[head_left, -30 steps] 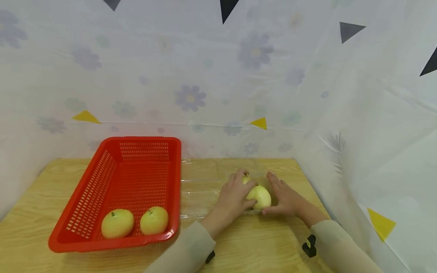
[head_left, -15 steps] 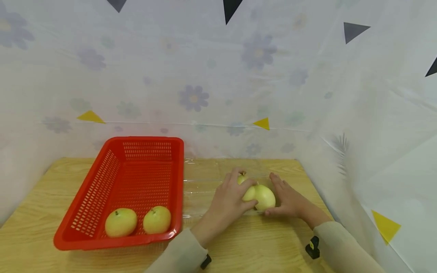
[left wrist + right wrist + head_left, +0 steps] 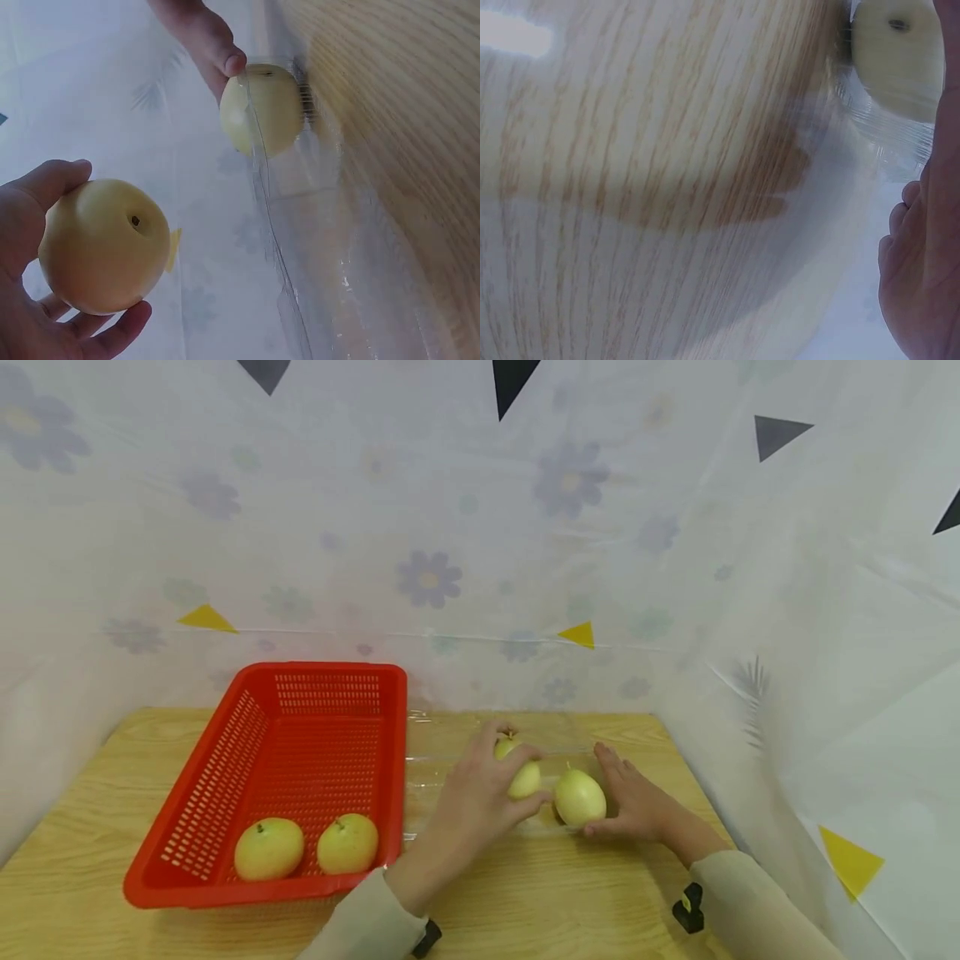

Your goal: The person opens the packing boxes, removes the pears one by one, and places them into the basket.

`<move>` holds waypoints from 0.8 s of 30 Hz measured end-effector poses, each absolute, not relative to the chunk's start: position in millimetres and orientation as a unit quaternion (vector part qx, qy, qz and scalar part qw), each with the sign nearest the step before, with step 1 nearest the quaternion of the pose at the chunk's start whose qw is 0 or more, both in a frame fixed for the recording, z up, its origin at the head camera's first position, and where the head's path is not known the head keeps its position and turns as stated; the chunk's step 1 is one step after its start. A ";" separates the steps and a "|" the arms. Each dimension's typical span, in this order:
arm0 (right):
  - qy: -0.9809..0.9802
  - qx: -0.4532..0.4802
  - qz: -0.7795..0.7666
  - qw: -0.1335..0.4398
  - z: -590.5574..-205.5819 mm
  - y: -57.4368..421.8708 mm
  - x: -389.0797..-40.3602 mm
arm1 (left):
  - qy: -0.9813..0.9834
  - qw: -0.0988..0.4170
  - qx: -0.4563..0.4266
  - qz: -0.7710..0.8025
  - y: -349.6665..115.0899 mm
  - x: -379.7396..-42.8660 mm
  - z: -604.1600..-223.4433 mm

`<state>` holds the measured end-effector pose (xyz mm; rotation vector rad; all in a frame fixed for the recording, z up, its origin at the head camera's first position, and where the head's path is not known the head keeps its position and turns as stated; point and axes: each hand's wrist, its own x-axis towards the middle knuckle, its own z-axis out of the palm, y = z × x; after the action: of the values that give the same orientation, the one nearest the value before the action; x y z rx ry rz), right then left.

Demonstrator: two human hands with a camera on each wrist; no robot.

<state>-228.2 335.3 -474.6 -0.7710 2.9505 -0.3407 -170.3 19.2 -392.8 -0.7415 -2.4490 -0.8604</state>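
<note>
My left hand (image 3: pixel 476 789) grips a pale yellow pear (image 3: pixel 527 782) over the clear plastic box (image 3: pixel 429 770). In the left wrist view, the thumb and fingers curl round this pear (image 3: pixel 105 247), which is held apart from the box wall. A second pear (image 3: pixel 580 798) sits inside the box at its right end. Beside that end, my right hand (image 3: pixel 637 802) rests with fingers straight and thumb spread along the box. The right wrist view shows the boxed pear (image 3: pixel 896 60) through the plastic, with part of the right hand (image 3: pixel 915 262) next to it.
A red slotted basket (image 3: pixel 397 735) stands left of the box. Two pears, a left one (image 3: pixel 269 849) and a right one (image 3: pixel 348 843), lie at its near end. The wooden table (image 3: pixel 540 902) backs onto a flowered white sheet (image 3: pixel 337 527).
My left hand has moved left with its pear, away from the pear at the right end, so a gap now shows between them. The right hand stays at the box.
</note>
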 end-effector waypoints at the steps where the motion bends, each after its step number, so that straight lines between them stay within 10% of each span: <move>1: 0.960 -0.253 -0.112 0.035 -475.3 335.4 -228.6 | -0.885 0.220 -0.264 -0.312 16.4 -169.7 -392.1; 24: 0.959 -0.254 -0.122 0.033 -473.3 335.6 -226.6 | -0.885 0.282 -0.164 -0.333 -64.1 -173.4 -385.5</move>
<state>-226.6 335.6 -473.3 -0.7804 2.9512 -0.3768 -173.4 -64.1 -385.5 -0.4383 -2.3691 -0.8913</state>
